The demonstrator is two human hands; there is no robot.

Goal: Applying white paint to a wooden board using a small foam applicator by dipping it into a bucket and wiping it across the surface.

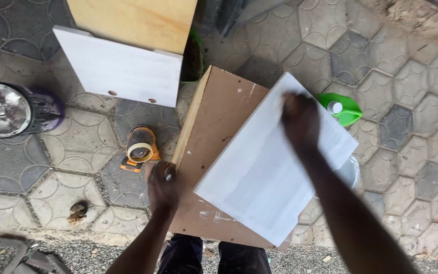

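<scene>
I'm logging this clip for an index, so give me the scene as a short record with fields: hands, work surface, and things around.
Left hand: rests on the near left edge of the brown board, a ring on one finger
Right hand: pressed on the white panel, blurred; whether it holds anything cannot be told
White panel: lies flat and skewed on the brown board
Second white panel: leans against a plywood sheet
Left of board: orange sander, round metal lid
Right of board: green bottle
Ground: patterned paving
</scene>
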